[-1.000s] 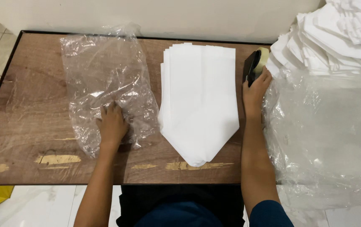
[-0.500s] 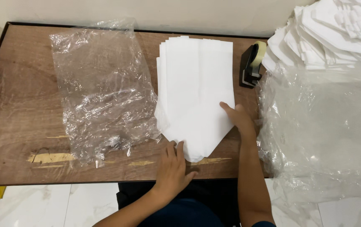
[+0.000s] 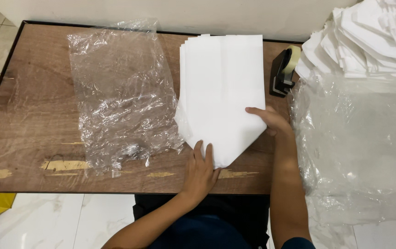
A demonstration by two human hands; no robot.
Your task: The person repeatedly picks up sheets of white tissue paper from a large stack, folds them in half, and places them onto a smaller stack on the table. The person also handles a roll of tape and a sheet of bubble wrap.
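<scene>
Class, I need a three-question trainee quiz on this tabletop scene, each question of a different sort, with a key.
1. True or false: the left hand rests on the pointed near end of the white stack.
2. What lies flat on the table left of the stack? A) a clear plastic bag B) a cardboard box C) a towel
3. Fill in: the black tape dispenser stands to the ____ of the stack.

Key: 1 true. 2 A, the plastic bag. 3 right. The right hand presses the stack's right edge.
</scene>
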